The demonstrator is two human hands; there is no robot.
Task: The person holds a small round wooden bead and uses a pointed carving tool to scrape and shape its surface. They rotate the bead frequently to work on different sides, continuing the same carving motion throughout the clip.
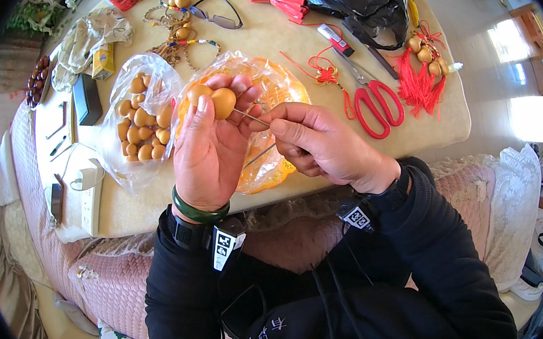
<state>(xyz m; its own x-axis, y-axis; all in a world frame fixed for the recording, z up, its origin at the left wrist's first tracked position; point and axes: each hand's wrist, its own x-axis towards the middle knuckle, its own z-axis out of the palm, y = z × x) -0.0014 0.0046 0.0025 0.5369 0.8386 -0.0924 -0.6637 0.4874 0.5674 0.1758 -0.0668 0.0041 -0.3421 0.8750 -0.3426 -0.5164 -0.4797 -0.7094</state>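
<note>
At eleven o'clock, my left hand (207,156) grips a gourd (224,103); my right (324,139) pinches a rod (251,116) at its base. I judge this one unfinished; bagged gourds (141,118) wait at ten, a tasselled string (427,56) looks complete at two.

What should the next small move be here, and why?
Probably ease the thin metal rod gently toward the small gourd: the right hand pinches the rod with its end at or close to the gourd, which the left hand holds. Whether the tip has entered is unclear.
</note>
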